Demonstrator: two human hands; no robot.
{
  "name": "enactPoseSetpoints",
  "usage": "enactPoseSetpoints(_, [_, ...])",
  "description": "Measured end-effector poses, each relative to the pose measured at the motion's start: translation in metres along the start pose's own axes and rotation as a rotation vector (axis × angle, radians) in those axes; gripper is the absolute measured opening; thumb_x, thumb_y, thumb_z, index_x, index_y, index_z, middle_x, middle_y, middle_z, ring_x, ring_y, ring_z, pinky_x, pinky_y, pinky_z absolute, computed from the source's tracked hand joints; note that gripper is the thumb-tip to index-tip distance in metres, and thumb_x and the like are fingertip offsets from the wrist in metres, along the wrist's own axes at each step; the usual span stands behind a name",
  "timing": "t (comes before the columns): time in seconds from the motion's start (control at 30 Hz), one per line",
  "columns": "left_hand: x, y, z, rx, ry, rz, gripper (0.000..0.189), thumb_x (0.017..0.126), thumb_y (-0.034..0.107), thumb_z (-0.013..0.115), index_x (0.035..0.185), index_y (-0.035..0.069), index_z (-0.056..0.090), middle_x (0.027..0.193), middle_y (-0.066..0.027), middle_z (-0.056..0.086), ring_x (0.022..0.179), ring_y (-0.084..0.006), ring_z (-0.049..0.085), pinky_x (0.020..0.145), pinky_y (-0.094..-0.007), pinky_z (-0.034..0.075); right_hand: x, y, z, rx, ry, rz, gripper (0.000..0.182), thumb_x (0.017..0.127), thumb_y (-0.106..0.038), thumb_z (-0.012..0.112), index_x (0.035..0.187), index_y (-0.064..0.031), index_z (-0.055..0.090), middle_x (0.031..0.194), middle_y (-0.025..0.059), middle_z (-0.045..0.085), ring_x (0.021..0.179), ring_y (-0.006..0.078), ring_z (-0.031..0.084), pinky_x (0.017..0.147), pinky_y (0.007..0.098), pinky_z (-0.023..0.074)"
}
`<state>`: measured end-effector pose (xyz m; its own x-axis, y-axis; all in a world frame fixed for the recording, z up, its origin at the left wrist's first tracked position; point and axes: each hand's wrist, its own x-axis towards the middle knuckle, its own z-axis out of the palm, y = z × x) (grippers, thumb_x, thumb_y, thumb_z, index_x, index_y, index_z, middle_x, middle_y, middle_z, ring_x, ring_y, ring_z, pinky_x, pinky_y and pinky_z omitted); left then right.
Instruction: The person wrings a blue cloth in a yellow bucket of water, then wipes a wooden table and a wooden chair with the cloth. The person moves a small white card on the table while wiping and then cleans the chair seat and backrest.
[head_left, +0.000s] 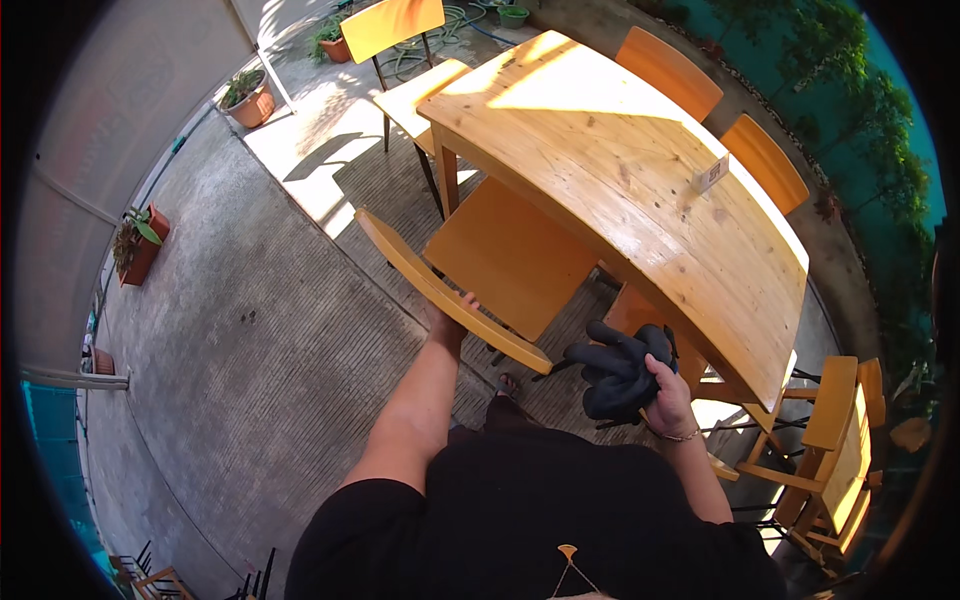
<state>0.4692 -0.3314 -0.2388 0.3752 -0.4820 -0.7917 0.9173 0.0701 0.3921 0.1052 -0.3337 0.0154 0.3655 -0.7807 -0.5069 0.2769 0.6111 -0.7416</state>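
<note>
My left hand (448, 324) grips the curved wooden backrest (415, 268) of a chair, with fingertips showing over its far side. That chair's flat orange-brown seat (514, 259) reaches partly under the edge of a wooden table (622, 165). In my right hand (670, 397) is a bunched pair of black gloves (619, 367), their thick fingers pointing left. The thumb lies on top of the bundle, and the other fingers are mostly hidden beneath it. Behind the gloves, a second chair's seat (630, 311) is partly covered by them and by the tabletop.
A yellow chair (394, 30) stands at the table's far left end, and two chair backs (669, 71) line its far side. A small stand with a printed code (711, 174) sits on the tabletop. Potted plants (142, 244) are along the left; more wooden furniture (829, 405) is at right.
</note>
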Motion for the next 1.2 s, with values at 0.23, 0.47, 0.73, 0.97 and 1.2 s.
enactPoseSetpoints(0.23, [0.065,-0.038,-0.063,-0.295,-0.695,-0.119,0.044,0.095,0.047,0.053,0.112,0.006,0.057,0.085,-0.0089,0.059,0.081,-0.0254,0.06,0.082,-0.047,0.052,0.029,-0.011,-0.028,-0.149,0.017,0.036,0.038,0.099,-0.02,0.054,0.131,0.0008,0.051,0.123,0.0114,0.063,0.111,0.0231,0.062,0.099,0.0379,0.0488])
enactPoseSetpoints(0.47, [-0.003,0.009,-0.06,-0.256,-0.523,-0.055,0.044,0.096,0.045,0.053,0.11,0.003,0.056,0.085,-0.0091,0.058,0.081,-0.0252,0.059,0.082,-0.0436,0.052,0.064,-0.021,-0.025,-0.241,0.018,0.11,0.04,0.1,-0.028,0.056,0.129,-0.0012,0.053,0.12,0.0082,0.065,0.106,0.0192,0.064,0.094,0.0338,0.0501])
enactPoseSetpoints(0.73, [-0.106,0.074,-0.122,-0.251,-0.45,0.043,0.043,0.097,0.042,0.051,0.11,0.001,0.054,0.087,-0.0097,0.058,0.083,-0.0252,0.059,0.084,-0.0394,0.052,0.125,-0.025,-0.01,-0.426,-0.074,0.218,0.043,0.101,-0.036,0.055,0.126,-0.0013,0.058,0.114,0.0053,0.067,0.1,0.0148,0.064,0.089,0.0298,0.0515])
enactPoseSetpoints(0.97, [-0.139,0.082,-0.164,-0.273,-0.301,0.073,0.045,0.099,0.041,0.05,0.112,-0.002,0.054,0.088,-0.0105,0.058,0.083,-0.0245,0.058,0.084,-0.0359,0.052,0.203,-0.035,0.014,-0.586,-0.148,0.274,0.05,0.101,-0.039,0.052,0.13,0.0008,0.052,0.119,0.008,0.062,0.104,0.0165,0.061,0.09,0.0307,0.0498])
enactPoseSetpoints(1.2, [-0.145,0.09,-0.191,0.197,0.035,0.198,0.052,0.102,0.044,0.044,0.118,-0.003,0.055,0.102,-0.0143,0.063,0.096,-0.0281,0.063,0.088,-0.0377,0.052,0.289,0.022,0.074,-1.35,-0.16,-0.104,0.074,0.097,-0.048,0.051,0.139,0.011,0.036,0.133,0.0218,0.054,0.123,0.0354,0.053,0.095,0.0409,0.0482])
